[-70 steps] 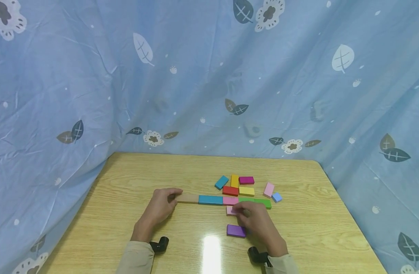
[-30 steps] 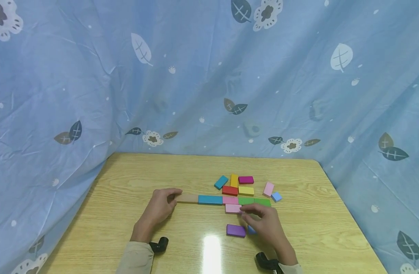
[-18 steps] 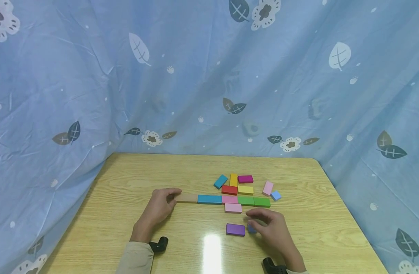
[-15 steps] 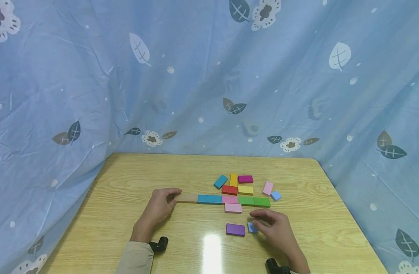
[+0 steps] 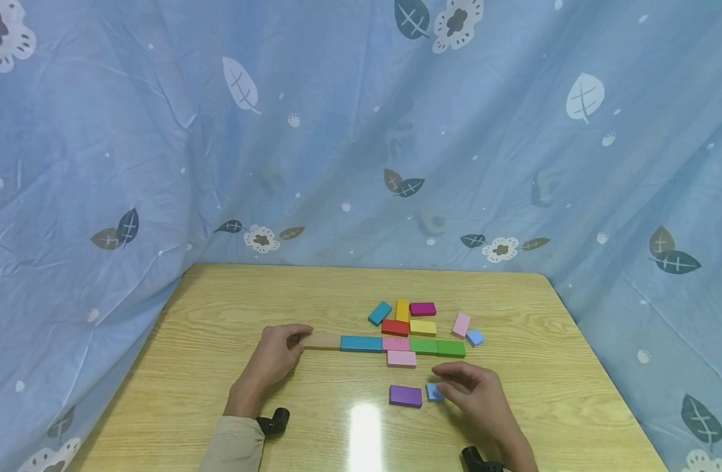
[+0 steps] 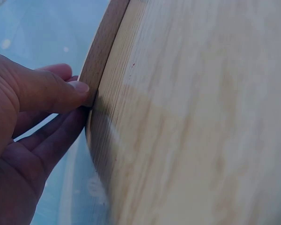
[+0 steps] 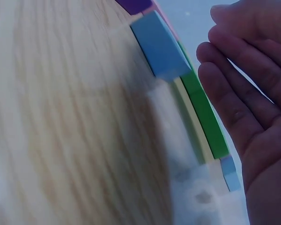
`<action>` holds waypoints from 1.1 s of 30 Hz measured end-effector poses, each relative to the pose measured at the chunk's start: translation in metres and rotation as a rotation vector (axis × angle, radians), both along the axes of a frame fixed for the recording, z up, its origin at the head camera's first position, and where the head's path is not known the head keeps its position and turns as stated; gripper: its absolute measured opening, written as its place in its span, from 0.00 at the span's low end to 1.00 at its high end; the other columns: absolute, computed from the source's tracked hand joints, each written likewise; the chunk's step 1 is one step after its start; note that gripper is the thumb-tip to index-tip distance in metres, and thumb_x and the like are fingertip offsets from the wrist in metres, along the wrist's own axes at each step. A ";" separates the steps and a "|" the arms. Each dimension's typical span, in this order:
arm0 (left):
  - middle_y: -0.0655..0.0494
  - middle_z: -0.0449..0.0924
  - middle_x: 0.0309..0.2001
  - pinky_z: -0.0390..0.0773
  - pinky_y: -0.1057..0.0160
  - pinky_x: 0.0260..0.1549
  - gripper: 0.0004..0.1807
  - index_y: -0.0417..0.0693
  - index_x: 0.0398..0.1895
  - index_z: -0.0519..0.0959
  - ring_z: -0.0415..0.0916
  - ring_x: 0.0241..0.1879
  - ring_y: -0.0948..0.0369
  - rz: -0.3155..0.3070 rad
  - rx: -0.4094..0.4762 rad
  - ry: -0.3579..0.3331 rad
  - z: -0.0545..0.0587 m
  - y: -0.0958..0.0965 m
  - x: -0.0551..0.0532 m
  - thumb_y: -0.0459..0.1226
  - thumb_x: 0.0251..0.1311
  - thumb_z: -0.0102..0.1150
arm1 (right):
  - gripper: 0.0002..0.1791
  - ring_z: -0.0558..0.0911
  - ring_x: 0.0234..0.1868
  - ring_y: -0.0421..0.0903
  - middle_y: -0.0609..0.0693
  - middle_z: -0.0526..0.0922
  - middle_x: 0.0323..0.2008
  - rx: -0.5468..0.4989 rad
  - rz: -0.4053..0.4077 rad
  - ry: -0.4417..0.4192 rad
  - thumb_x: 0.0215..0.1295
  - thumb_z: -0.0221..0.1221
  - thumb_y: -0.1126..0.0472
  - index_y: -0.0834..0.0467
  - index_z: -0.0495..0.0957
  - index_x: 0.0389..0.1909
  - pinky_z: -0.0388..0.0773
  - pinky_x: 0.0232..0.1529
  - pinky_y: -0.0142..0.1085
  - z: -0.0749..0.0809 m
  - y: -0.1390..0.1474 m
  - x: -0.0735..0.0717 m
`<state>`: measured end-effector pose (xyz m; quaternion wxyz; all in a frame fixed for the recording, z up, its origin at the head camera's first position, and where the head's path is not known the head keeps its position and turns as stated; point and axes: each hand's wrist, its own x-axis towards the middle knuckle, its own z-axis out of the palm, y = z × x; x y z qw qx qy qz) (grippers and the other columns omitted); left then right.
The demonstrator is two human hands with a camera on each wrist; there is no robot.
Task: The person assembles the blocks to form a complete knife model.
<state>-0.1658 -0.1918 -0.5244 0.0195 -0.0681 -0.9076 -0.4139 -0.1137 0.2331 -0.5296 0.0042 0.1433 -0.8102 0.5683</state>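
Observation:
In the head view my left hand (image 5: 278, 354) pinches the left end of a tan wooden block (image 5: 323, 341). The left wrist view shows the thumb on the near face of that wooden block (image 6: 102, 47), the fingers behind it. The block begins a row with a blue block (image 5: 361, 344), a pink block (image 5: 395, 344) and two green blocks (image 5: 451, 349). A paler pink block (image 5: 401, 358) lies just in front of the row. My right hand (image 5: 473, 390) holds nothing, fingers loosely bent, beside a small light blue block (image 5: 434, 393). Left of that lies a purple block (image 5: 405, 396).
Behind the row lie a red block (image 5: 395, 327), a yellow block (image 5: 423, 328), an orange block (image 5: 402, 310), a magenta block (image 5: 422, 309) and a teal block (image 5: 380, 313). Another pink block (image 5: 461, 324) and light blue block (image 5: 475, 337) sit farther right. A curtain (image 5: 349, 131) borders the table.
My right hand has let go of the paler pink block, which lies against the row's front, and has moved right and nearer to me, beside the light blue block. The left hand stays put.

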 end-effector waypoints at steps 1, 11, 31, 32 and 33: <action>0.46 0.90 0.60 0.88 0.47 0.64 0.22 0.43 0.61 0.88 0.87 0.64 0.46 -0.001 -0.001 0.003 0.000 0.000 0.000 0.20 0.67 0.68 | 0.13 0.92 0.53 0.44 0.60 0.92 0.51 0.002 0.009 0.004 0.68 0.73 0.69 0.61 0.89 0.53 0.88 0.58 0.28 -0.001 -0.001 -0.001; 0.47 0.90 0.59 0.88 0.49 0.64 0.22 0.44 0.60 0.89 0.87 0.63 0.47 -0.008 0.003 0.010 -0.003 0.000 -0.001 0.20 0.66 0.68 | 0.13 0.93 0.53 0.50 0.57 0.93 0.51 0.021 0.109 0.004 0.69 0.72 0.68 0.61 0.90 0.52 0.88 0.59 0.30 0.001 -0.027 -0.008; 0.47 0.91 0.59 0.88 0.48 0.63 0.21 0.45 0.60 0.89 0.87 0.63 0.48 -0.002 0.006 0.008 -0.004 0.000 -0.002 0.21 0.67 0.68 | 0.14 0.91 0.49 0.39 0.46 0.95 0.46 0.176 -0.110 0.002 0.65 0.76 0.68 0.53 0.92 0.49 0.87 0.53 0.26 -0.004 0.000 0.000; 0.47 0.91 0.59 0.88 0.48 0.63 0.21 0.45 0.60 0.89 0.87 0.63 0.48 -0.001 0.003 0.008 -0.004 0.000 -0.002 0.21 0.67 0.68 | 0.14 0.91 0.49 0.39 0.45 0.95 0.46 0.185 -0.126 0.003 0.65 0.76 0.68 0.52 0.92 0.49 0.87 0.52 0.26 -0.003 0.000 0.002; 0.47 0.91 0.59 0.88 0.48 0.63 0.21 0.45 0.60 0.89 0.87 0.63 0.48 0.000 -0.001 0.007 -0.004 -0.001 -0.002 0.21 0.67 0.69 | 0.14 0.91 0.48 0.38 0.45 0.95 0.46 0.187 -0.136 0.003 0.64 0.76 0.68 0.51 0.92 0.48 0.87 0.52 0.26 -0.003 0.000 0.003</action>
